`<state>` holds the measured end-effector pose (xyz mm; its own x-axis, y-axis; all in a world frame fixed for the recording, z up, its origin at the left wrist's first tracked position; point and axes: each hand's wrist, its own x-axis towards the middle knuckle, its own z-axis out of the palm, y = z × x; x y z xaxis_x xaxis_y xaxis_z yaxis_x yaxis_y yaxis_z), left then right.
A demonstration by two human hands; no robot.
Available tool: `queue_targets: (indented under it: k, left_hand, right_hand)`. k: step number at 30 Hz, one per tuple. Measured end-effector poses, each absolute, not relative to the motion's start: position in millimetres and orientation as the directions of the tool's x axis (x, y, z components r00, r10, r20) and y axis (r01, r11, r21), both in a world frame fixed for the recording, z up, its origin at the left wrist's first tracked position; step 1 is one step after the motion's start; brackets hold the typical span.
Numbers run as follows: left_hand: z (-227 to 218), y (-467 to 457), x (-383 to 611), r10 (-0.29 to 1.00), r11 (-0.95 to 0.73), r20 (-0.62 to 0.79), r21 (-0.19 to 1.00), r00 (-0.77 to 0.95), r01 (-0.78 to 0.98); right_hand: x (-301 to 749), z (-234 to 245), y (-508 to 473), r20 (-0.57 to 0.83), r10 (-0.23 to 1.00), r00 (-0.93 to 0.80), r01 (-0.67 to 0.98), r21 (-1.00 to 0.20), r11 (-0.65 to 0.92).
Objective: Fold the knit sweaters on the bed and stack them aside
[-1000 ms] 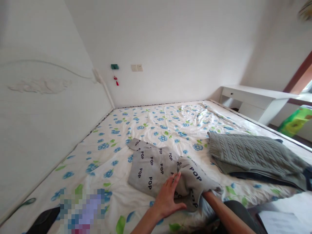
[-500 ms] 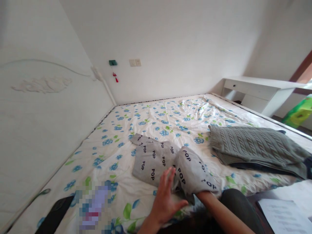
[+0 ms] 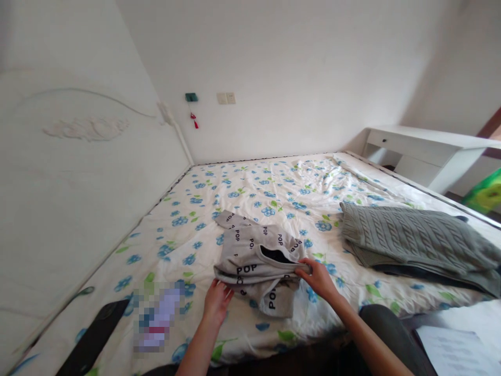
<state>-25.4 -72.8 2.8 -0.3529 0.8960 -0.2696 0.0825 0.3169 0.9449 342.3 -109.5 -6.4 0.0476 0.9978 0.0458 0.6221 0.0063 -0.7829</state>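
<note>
A light grey shirt point(image 3: 250, 243) printed with black "POP" lettering lies on the bed, partly folded over itself. Its neck opening faces up, with a dark inside showing. My left hand point(image 3: 217, 302) grips the shirt's near left edge, the fingertips partly hidden by the cloth. At the right end of the neckline, my right hand point(image 3: 319, 278) pinches the fabric between thumb and fingers. One flap of the shirt hangs toward me between the hands, and a sleeve-like strip points to the far left.
Folded grey-green cable knitwear point(image 3: 410, 235) lies on the right over dark cloth. A black phone point(image 3: 96, 334) and a blurred purple item point(image 3: 162, 318) are at the left on the floral bedsheet point(image 3: 270, 193). Printed paper point(image 3: 454, 347) sits near right; a white desk point(image 3: 422, 149) stands beyond.
My right hand has come out from inside the shirt and now pinches its neckline. My left hand, spread before, has moved left onto the edge. The near part is folded back, exposing the neck opening.
</note>
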Motion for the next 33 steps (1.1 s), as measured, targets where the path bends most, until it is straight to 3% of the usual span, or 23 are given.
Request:
queue_targets:
  k: [2, 4, 6, 8, 11, 14, 17, 22, 25, 29, 33]
  left_hand:
    - [5.1, -78.4, -16.7, 0.878, 0.269, -0.202, 0.958, -0.434, 0.099]
    - [14.4, -82.7, -7.3, 0.889, 0.104, 0.046, 0.948, -0.455, 0.301]
    - [25.9, -84.5, -0.3, 0.888, -0.089, 0.308, 0.844, -0.342, 0.529]
    - [33.5, -82.6, 3.2, 0.891, -0.245, 0.434, 0.703, -0.131, 0.668]
    - [32.0, -71.7, 1.4, 0.924, -0.334, 0.362, 0.612, 0.122, 0.717]
    - [24.8, -54.4, -5.2, 0.969, -0.247, 0.147, 0.655, 0.2, 0.714]
    - [33.6, -38.0, -10.2, 0.971, -0.157, -0.021, 0.697, 0.239, 0.7]
    - [107.0, -27.7, -18.5, 0.97, -0.206, 0.108, 0.835, 0.216, 0.51]
    - [166.3, -32.8, -33.4, 0.974, -0.221, 0.166, 0.86, 0.157, 0.459]
    - [210.9, -45.6, -52.8, 0.967, -0.224, 0.119, 0.811, 0.224, 0.54]
    - [190.8, -56.9, -54.0, 0.969, -0.189, 0.038, 0.753, 0.245, 0.631]
  right_hand:
    - [342.2, -9.9, -111.2, 0.055, 0.997, 0.05, 0.631, -0.776, 0.011]
    - [338.7, -10.2, -113.3, 0.085, 0.996, 0.034, 0.626, -0.779, 0.045]
    - [334.1, -5.1, -116.6, 0.114, 0.993, -0.032, 0.615, -0.781, 0.11]
    - [330.2, 5.4, -121.9, 0.123, 0.982, -0.146, 0.598, -0.78, 0.186]
    - [327.3, 25.0, -133.7, 0.117, 0.938, -0.326, 0.543, -0.789, 0.287]
    - [329.3, 35.1, -143.3, 0.113, 0.886, -0.45, 0.521, -0.772, 0.364]
    - [338.5, 31.1, -140.1, 0.073, 0.925, -0.374, 0.654, -0.686, 0.319]
    - [367.7, 39.6, -100.8, 0.071, 0.997, -0.033, 0.868, -0.492, 0.063]
    - [386.4, 64.7, -72.1, 0.199, 0.98, -0.027, 0.887, -0.447, 0.115]
    - [391.5, 77.3, -52.5, 0.316, 0.94, -0.128, 0.807, -0.518, 0.283]
    - [355.9, 39.5, -64.9, 0.2, 0.941, -0.272, 0.625, -0.707, 0.331]
